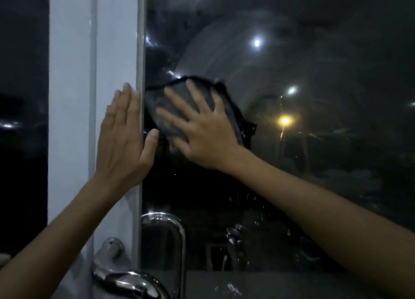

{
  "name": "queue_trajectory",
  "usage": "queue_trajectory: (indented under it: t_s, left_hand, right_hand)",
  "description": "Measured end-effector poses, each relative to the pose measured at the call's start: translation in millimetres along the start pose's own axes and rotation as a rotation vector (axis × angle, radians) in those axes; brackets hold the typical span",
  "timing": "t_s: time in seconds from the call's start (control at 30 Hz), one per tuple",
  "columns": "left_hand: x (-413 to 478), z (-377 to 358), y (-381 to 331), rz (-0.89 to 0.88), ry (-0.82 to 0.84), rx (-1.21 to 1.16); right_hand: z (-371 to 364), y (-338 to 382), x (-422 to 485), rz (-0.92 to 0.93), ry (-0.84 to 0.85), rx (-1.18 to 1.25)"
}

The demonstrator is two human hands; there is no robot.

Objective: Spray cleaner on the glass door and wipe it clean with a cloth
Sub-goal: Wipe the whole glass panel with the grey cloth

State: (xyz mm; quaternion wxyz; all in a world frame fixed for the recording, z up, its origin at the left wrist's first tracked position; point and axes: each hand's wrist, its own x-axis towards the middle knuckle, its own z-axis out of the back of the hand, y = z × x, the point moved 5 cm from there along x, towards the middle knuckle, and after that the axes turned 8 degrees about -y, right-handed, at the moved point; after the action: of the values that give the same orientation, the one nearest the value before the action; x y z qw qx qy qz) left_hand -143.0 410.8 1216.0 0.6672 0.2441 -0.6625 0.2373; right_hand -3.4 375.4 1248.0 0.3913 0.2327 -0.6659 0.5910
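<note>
- Far left: a dark side pane showed only faint glints and played no part in the task.
- White door frame: upright, running the full height of the view, between the side pane and the glass.
- Left hand: flat on the frame's right edge, fingers straight and together, thumb tip reaching across onto the glass. It held nothing. Judged to be bracing, so the door would not swing under the wiping pressure.
- Lever handle and chrome pull handle: low and near, under the left forearm, untouched.
- Cloth: grey with dark edging, bunched flat against the glass just right of the frame, about mid-height.
- Right hand: spread over the cloth, fingers splayed and extended, pressing it to the pane rather than clutching it. The wide spread probably served to keep more of the fabric in contact.
- Glass door: the task's surface, filling the right side. Curved hazy arcs lay above and right of the cloth; specks and droplets showed low, near the pull handle. Judged: wiping stage, with the lower pane not yet done.
- Street lights glowed through the glass on the far right, which made the smears easier to read.
- Spray bottle: not in view.
</note>
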Motion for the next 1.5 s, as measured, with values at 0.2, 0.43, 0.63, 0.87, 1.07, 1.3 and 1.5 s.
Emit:
queue_trajectory:
  t_s: [0.2,0.43,0.63,0.87,1.07,1.3,1.5]
  left_hand:
    - [-6.4,7.9,8.7,-0.034,0.062,0.034]
    - [-15.5,12.9,13.3,-0.03,0.092,0.042]
    - [-42.9,15.8,4.0,-0.003,0.132,0.006]
    - [-61.4,32.1,11.7,0.04,0.168,0.029]
    - [-79.6,25.6,5.3,0.111,0.172,-0.004]
    - [-100.2,17.4,-12.0,0.106,0.225,-0.03]
    - [-88.0,21.6,-20.9,0.108,0.192,-0.048]
  right_hand:
    - [1.0,-46.8,28.7,0.116,0.028,-0.011]
    - [2.1,-83.6,98.7,-0.326,0.065,-0.08]
    - [1.6,64.9,-70.1,0.255,0.088,0.111]
    - [10.3,-13.0,-39.5,-0.017,0.06,-0.001]
    - [1.0,34.0,-31.2,-0.243,0.006,0.033]
    - [12.3,69.1,-146.6,0.12,0.091,0.071]
    - [14.1,7.4,-79.1,-0.519,0.011,-0.03]
